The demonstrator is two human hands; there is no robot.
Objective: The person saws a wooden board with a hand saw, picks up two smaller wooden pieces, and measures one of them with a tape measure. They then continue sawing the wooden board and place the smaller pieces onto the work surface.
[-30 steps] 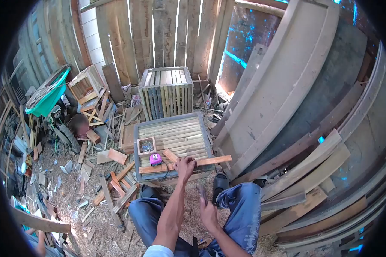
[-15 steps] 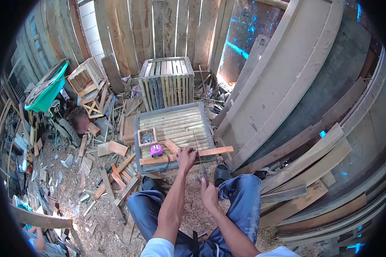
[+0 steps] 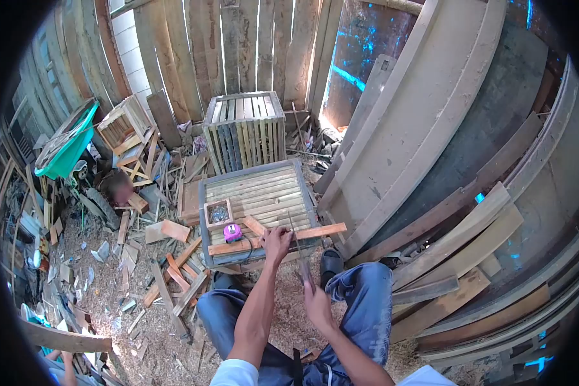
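Clock positions are taking the slatted bench top (image 3: 270, 188) as the dial, with the worker sitting at six. The wooden strip (image 3: 321, 231) is lying along the near edge, running from eight o'clock out past the rim between three and four. The left hand (image 3: 277, 244) is grasping it at five o'clock, fingers bent over the wood. The right hand (image 3: 316, 306) is clenching the handle of a saw (image 3: 302, 257), also at five but farther out, off the bench. The blade is pointing toward twelve and crossing the strip just right of the left hand; whether its teeth are biting, I cannot tell.

A short offcut (image 3: 255, 225) is lying at six, just inside the strip. A pink tape measure (image 3: 232, 232) is sitting at eight, and a small wooden box (image 3: 208, 214) is standing at nine, holding dark bits too small to identify. Beyond the bench, a slatted crate (image 3: 244, 138) is standing at twelve, and a large panel (image 3: 405, 135) is leaning at two.
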